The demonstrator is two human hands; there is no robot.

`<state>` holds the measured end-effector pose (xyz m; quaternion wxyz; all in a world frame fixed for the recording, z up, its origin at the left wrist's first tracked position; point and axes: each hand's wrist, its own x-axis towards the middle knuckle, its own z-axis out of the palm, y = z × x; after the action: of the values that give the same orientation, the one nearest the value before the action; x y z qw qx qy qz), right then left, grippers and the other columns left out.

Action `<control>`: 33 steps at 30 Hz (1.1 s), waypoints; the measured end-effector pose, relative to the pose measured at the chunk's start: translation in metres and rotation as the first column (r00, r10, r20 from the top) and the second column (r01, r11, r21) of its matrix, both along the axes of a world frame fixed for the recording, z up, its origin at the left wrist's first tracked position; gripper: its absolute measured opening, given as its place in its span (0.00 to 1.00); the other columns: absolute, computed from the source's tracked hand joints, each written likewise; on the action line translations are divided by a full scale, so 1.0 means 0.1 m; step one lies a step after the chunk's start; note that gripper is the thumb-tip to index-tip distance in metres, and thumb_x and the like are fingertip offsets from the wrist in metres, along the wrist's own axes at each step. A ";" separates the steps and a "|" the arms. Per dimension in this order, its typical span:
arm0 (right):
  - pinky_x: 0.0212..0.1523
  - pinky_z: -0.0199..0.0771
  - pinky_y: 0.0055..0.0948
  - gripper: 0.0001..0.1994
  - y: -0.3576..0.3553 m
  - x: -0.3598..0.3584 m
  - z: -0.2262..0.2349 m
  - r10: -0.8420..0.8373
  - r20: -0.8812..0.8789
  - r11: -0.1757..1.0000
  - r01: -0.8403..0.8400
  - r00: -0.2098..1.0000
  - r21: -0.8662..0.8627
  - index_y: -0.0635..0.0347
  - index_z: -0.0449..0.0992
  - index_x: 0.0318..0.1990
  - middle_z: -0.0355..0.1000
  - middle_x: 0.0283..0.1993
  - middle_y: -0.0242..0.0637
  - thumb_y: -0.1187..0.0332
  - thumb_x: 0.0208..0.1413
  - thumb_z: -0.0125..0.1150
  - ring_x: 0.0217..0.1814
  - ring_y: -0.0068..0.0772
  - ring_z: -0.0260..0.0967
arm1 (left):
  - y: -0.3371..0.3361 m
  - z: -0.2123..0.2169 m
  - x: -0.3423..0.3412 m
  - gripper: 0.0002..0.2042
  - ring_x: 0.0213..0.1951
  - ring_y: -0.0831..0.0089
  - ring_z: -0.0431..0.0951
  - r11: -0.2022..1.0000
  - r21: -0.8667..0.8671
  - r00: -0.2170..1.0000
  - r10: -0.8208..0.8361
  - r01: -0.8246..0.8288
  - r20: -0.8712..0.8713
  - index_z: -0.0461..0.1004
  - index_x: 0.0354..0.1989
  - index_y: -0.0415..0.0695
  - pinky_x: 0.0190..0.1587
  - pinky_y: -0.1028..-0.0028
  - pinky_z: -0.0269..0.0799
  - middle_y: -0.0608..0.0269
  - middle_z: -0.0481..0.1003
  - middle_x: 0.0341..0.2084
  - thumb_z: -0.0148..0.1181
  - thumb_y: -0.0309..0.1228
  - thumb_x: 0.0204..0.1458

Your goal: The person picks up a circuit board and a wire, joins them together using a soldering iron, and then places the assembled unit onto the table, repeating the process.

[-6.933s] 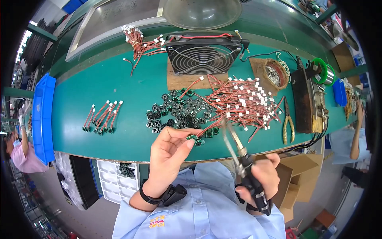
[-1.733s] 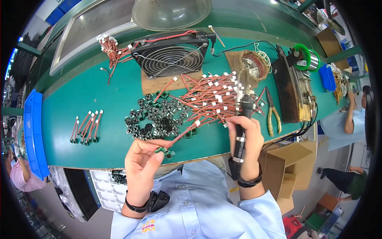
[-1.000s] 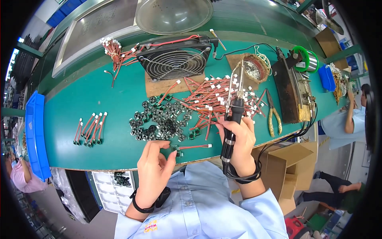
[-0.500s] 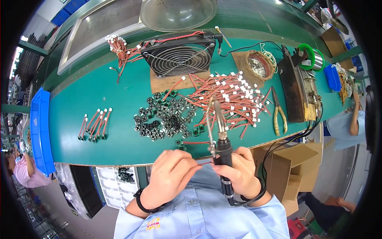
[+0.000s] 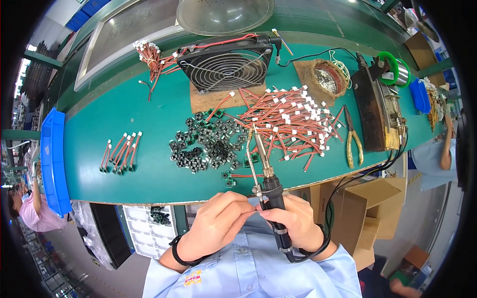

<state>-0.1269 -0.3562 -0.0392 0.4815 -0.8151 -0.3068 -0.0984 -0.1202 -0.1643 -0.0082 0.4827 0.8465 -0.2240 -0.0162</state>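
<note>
My right hand (image 5: 297, 222) is closed around a black-handled soldering iron (image 5: 273, 191). A thin metal guide tube runs alongside its metal barrel, and the tip points up and away over the bench. My left hand (image 5: 218, 218) is closed in a pinch, its fingertips meeting those of my right hand near the iron's handle. The red wire between them is almost wholly hidden now. Just beyond my hands, a small green circuit board with a red-and-black cable (image 5: 243, 175) lies at the bench's front edge. A heap of small black-and-green parts (image 5: 211, 146) sits behind it.
Many connector cables (image 5: 293, 116) are piled beside pliers (image 5: 353, 141) and a soldering stand (image 5: 370, 107). A fan (image 5: 226, 67) stands behind. Finished-looking cable assemblies (image 5: 119, 154) lie left, near a blue tray (image 5: 53, 161). A round pot (image 5: 325, 82) and solder spool (image 5: 395, 71) stand at far right.
My two hands have come closer together, and the red wire that showed between them is now mostly covered. The iron has shifted slightly left and nearer, its tip leaning further left.
</note>
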 end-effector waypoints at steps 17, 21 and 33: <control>0.30 0.69 0.21 0.22 0.08 0.08 0.00 -0.209 -0.253 0.940 0.266 0.945 0.215 0.55 0.56 0.43 0.63 0.35 0.40 0.85 0.45 0.59 0.31 0.25 0.66 | 0.07 -0.21 0.09 0.11 0.31 0.65 0.71 0.901 0.233 0.931 0.360 -0.365 0.063 0.69 0.33 0.36 0.35 0.73 0.68 0.53 0.69 0.33 0.63 0.19 0.41; 0.30 0.69 0.22 0.21 0.09 0.10 0.04 -0.141 -0.304 0.930 0.231 0.942 0.287 0.55 0.55 0.44 0.63 0.35 0.40 0.84 0.47 0.59 0.31 0.25 0.66 | 0.09 -0.24 0.02 0.10 0.36 0.67 0.73 0.947 0.013 0.937 0.321 -0.322 -0.140 0.67 0.34 0.36 0.37 0.73 0.69 0.54 0.69 0.35 0.60 0.18 0.44; 0.39 0.64 0.27 0.21 0.22 0.15 0.27 -0.016 -0.293 0.935 0.118 0.956 0.333 0.55 0.55 0.44 0.66 0.35 0.40 0.79 0.48 0.61 0.29 0.24 0.67 | 0.05 -0.02 0.13 0.09 0.38 0.73 0.72 0.482 -0.770 0.691 -0.380 -0.419 -0.614 0.66 0.42 0.37 0.43 0.72 0.68 0.59 0.71 0.36 0.53 0.27 0.55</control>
<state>-0.1123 -0.3345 -0.0123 0.6532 -0.7329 -0.1837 -0.0488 -0.1074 -0.1590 -0.0104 0.8887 0.3991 0.0204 -0.2248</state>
